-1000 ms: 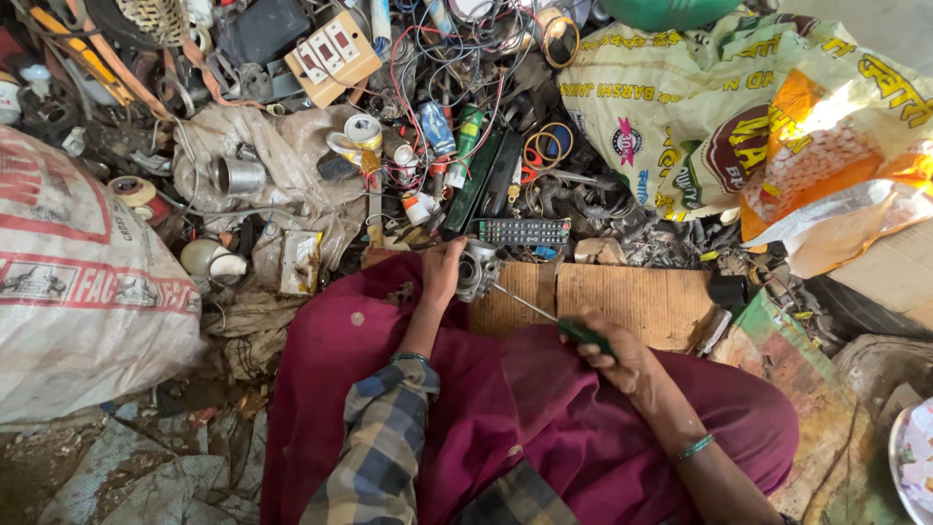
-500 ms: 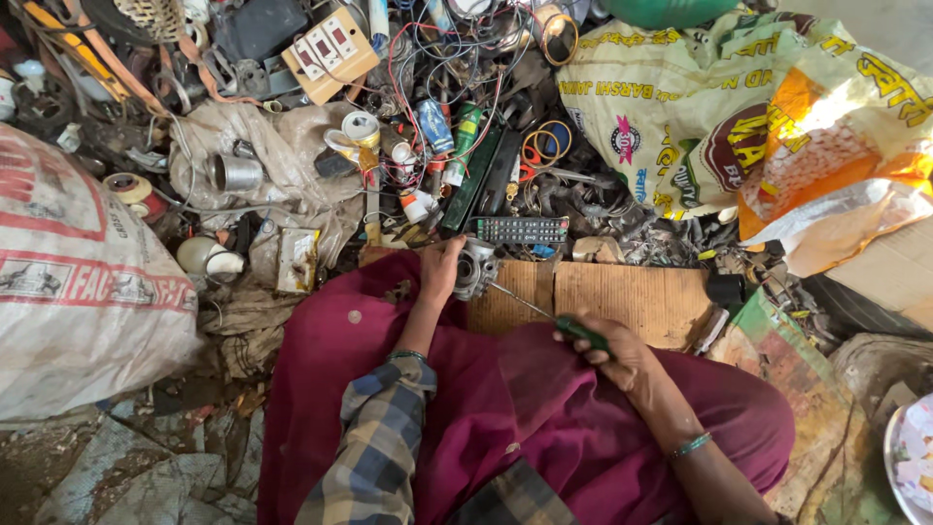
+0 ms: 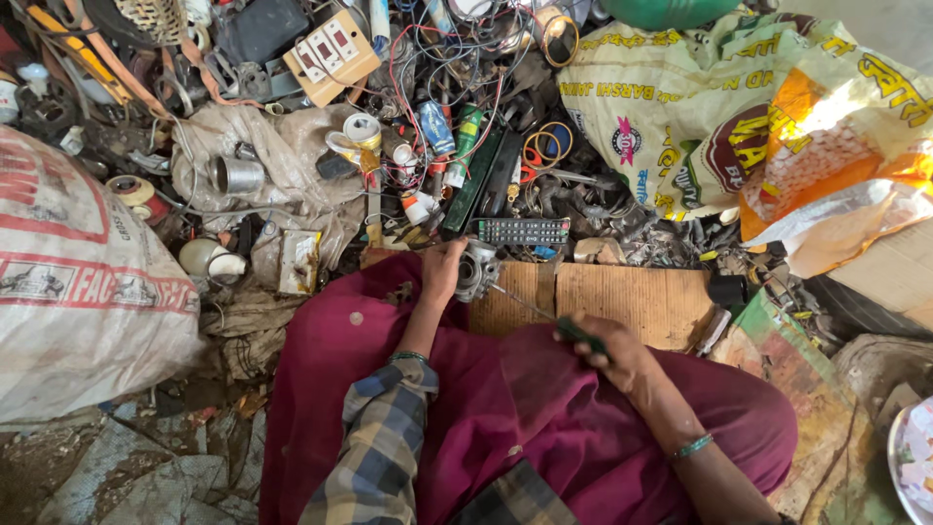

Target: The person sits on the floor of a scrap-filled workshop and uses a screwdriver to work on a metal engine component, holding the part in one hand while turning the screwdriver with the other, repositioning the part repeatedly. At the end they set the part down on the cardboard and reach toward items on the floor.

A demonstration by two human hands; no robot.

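Head view, centre frame: left hand point(image 3: 442, 274) clasps metal part point(image 3: 477, 271); right hand point(image 3: 610, 352) fists green-handled screwdriver point(image 3: 540, 314); best kept steady, tip seated.

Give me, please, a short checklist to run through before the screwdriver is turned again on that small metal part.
1. Left hand grips the metal part: ok.
2. Right hand is closed on the green-handled screwdriver: ok.
3. Screwdriver tip reaches the part: ok; seated in a screw head: cannot tell.
4. Part rests over the wooden board: ok.
5. Remote control lies apart, just beyond the part: ok.
6. Loose wires lie farther off, apart from the shaft: ok.
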